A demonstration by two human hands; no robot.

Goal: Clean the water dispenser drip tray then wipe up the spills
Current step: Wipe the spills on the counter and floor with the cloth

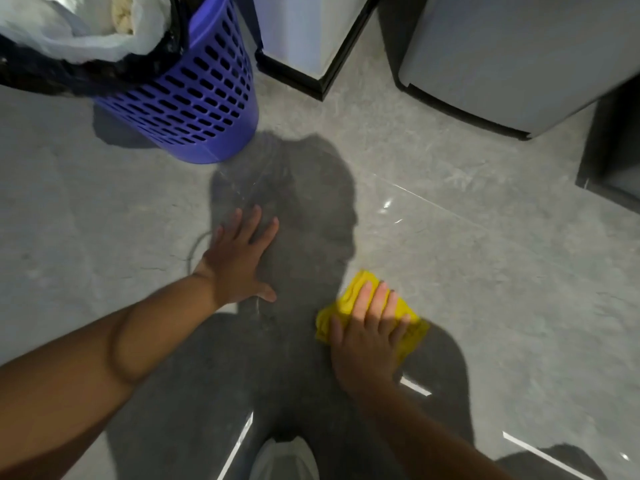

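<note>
My right hand presses flat on a crumpled yellow cloth against the grey tiled floor. My left hand rests flat on the floor with its fingers spread, holding nothing, to the left of the cloth. Thin wet streaks shine on the tiles just beyond the left fingertips. The base of a white appliance with black trim, perhaps the water dispenser, stands at the top middle. No drip tray shows.
A purple slotted waste basket lined with black and clear bags stands at the upper left, close to the wet patch. A grey cabinet or appliance fills the upper right. A dark unit is at the right edge. My shoe shows below.
</note>
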